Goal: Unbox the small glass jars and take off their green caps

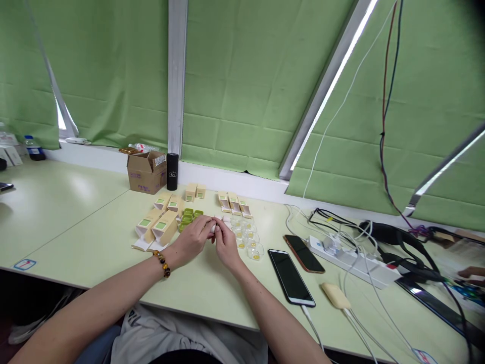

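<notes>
My left hand [194, 236], with a bead bracelet on its wrist, and my right hand [226, 245] meet over the pale green table [94, 237]. Both pinch a small white object [213, 228] between their fingertips. Just left of the hands lie small cream boxes with green labels [161, 228] and green plastic trays [188, 217]. To the right of the hands lie clear plastic shells with yellow pieces inside [250, 242]. More cream boxes [234, 203] stand behind them.
A brown cardboard box [146, 172] and a black cylinder [172, 171] stand by the window sill. Two phones [291, 276] [304, 253], a white power strip [352, 258], cables and black headphones [401, 247] crowd the right side. Another person's fingers [472, 273] show at far right.
</notes>
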`<state>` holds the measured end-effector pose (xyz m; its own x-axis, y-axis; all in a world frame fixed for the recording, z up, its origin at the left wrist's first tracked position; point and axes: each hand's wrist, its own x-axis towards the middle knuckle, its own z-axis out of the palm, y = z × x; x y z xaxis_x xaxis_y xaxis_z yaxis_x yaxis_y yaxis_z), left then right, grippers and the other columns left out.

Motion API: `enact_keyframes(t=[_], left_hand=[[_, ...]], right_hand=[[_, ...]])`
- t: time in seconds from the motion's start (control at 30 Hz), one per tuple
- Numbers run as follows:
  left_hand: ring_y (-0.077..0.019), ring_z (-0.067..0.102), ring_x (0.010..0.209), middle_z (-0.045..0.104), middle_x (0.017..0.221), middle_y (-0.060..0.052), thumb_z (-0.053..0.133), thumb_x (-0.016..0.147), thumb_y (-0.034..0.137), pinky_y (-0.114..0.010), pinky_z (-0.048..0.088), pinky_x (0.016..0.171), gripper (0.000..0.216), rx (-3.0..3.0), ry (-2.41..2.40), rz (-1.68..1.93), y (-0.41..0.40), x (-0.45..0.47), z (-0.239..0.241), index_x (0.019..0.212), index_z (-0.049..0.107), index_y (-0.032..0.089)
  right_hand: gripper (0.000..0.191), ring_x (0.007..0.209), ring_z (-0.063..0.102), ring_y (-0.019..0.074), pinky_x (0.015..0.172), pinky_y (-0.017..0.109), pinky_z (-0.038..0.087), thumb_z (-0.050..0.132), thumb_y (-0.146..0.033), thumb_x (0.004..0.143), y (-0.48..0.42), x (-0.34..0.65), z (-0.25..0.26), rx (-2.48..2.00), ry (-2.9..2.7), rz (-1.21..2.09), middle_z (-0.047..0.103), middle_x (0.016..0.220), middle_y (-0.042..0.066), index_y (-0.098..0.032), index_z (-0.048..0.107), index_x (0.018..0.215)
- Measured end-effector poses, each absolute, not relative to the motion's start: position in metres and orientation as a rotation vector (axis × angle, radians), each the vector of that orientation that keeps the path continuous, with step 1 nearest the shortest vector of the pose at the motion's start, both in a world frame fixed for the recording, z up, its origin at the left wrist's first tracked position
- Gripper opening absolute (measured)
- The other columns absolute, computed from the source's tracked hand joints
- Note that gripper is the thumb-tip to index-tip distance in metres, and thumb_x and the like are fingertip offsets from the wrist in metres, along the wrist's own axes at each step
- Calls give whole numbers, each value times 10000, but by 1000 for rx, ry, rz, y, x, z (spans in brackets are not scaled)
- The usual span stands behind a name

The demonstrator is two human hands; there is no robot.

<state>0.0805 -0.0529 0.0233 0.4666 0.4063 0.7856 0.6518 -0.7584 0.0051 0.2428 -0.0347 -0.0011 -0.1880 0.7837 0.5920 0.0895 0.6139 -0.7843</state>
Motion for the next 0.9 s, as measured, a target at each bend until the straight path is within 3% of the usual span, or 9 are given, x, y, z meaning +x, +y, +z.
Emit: enact_keyframes(t=[0.3,0.53,0.63,0.77,0.9], left_hand=[[-307,607,1134,639,1235,-196,360,1051,130,-531,565,956,378,-2383,-922,-1147,-49,83,18,1373,557,130],[-303,581,1156,618,1231,-185,354,1040,102,-510,560,973,385,-2414,-940,-1186,-51,84,18,1373,544,134],[-298,574,1180,603,1243,-169,393,1043,116,-505,556,996,374,-2432,-983,-1246,-49,79,19,1386,536,154],[-288,558,1265,582,1292,-144,439,1039,128,-509,542,1056,414,-2510,-1042,-1375,-44,68,18,1439,505,211],[-284,564,1276,584,1295,-134,457,1035,131,-511,535,1077,419,-2552,-1020,-1419,-41,65,18,1439,505,230]], right_hand=[[437,604,594,166,646,335,598,404,-402,1059,-34,240,0,-753,-1630,741,660,781,35,-192,663,1343],[436,622,614,170,624,318,572,401,-440,1069,-30,242,2,-738,-1645,819,658,777,29,-206,674,1318],[393,694,652,171,675,326,578,474,-440,1051,-29,249,8,-724,-1686,814,697,910,53,-225,671,1315],[438,818,664,167,728,337,587,687,-324,915,-28,258,12,-694,-1786,652,624,1351,126,-247,641,1343],[462,788,608,174,745,361,553,675,-226,891,-28,260,12,-760,-1854,409,650,1312,113,-251,623,1350]])
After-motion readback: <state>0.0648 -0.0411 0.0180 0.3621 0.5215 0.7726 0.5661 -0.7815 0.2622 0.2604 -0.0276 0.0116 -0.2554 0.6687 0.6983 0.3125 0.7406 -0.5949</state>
